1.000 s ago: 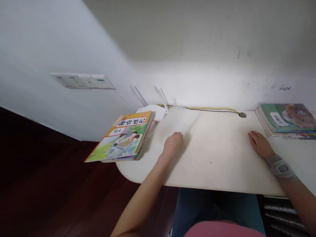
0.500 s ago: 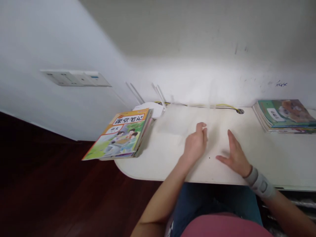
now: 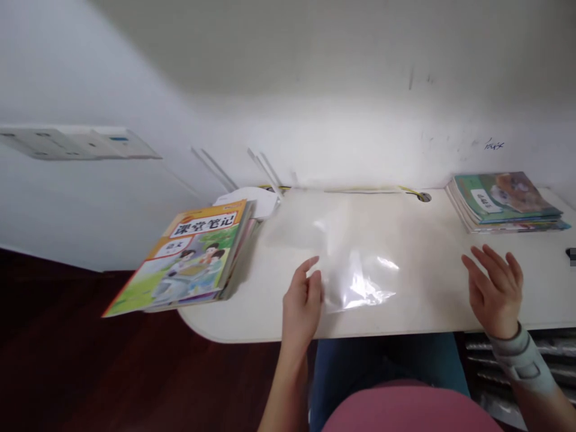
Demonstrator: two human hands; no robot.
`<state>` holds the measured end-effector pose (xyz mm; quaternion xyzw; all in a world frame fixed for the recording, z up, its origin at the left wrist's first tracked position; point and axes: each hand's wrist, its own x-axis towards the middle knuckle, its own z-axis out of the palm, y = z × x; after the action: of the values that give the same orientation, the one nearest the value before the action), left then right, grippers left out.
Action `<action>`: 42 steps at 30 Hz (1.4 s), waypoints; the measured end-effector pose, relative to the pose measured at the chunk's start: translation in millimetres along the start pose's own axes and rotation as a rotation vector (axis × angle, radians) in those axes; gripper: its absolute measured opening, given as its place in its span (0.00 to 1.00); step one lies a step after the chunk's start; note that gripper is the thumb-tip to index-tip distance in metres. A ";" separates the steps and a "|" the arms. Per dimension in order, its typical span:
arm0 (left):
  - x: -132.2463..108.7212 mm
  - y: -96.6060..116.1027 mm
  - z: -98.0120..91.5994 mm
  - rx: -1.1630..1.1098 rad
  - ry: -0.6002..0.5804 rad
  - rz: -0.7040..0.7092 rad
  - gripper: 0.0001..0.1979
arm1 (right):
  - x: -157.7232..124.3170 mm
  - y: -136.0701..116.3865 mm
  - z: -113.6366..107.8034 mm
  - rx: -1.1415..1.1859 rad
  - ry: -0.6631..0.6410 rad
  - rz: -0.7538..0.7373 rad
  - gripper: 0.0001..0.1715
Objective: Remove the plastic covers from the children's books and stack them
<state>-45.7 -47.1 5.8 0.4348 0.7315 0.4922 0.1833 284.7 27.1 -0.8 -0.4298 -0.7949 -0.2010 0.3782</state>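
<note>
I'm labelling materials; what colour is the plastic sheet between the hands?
The plastic sheet is clear, with white glare; see the head view.

Loads of room over the plastic sheet. Orange books block the left end, green books the back right.

Soft indoor light of medium strength, upper wall grey in shade, brighter band lower down, sharp white glare on clear plastic, soft shadow beside the left books, floor almost black, wall switch stretched near the edge, slight blur overall
</note>
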 end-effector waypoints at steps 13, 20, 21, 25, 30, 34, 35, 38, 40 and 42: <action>-5.4 -21.2 20.6 0.857 -0.260 -0.110 0.23 | -78.1 24.2 24.2 0.151 -0.542 -0.044 0.26; -2.1 -28.9 19.2 0.764 -0.226 -0.053 0.25 | -61.7 26.2 12.6 0.226 -0.572 -0.091 0.35; 2.0 -30.1 14.6 0.714 -0.215 -0.001 0.26 | -55.9 30.3 10.0 0.238 -0.540 -0.087 0.36; 34.9 -29.6 -22.8 0.680 -0.053 0.234 0.27 | -24.2 60.3 12.3 0.244 -0.346 -0.015 0.33; 95.6 -36.9 -83.1 0.931 0.160 0.135 0.26 | 3.1 99.6 63.7 0.283 -0.406 -0.066 0.24; 123.3 -63.1 -103.3 1.051 0.078 -0.122 0.29 | -2.4 115.9 116.7 0.264 -0.554 -0.178 0.28; 125.0 -69.5 -103.9 1.079 0.047 -0.163 0.29 | -5.8 117.8 126.0 0.253 -0.557 -0.183 0.29; 123.8 -81.0 -102.8 1.167 -0.001 -0.192 0.29 | -14.2 119.2 140.8 0.221 -0.544 -0.182 0.30; 123.1 -81.6 -104.6 1.173 -0.029 -0.197 0.28 | -15.8 116.9 142.8 0.207 -0.535 -0.181 0.31; 125.6 -77.8 -110.4 1.141 -0.077 -0.220 0.25 | -13.8 112.7 142.9 0.200 -0.532 -0.187 0.31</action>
<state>-227.7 -17.2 7.0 0.4039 0.9146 -0.0179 -0.0037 322.4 173.9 -102.6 -0.3528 -0.9181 -0.0363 0.1771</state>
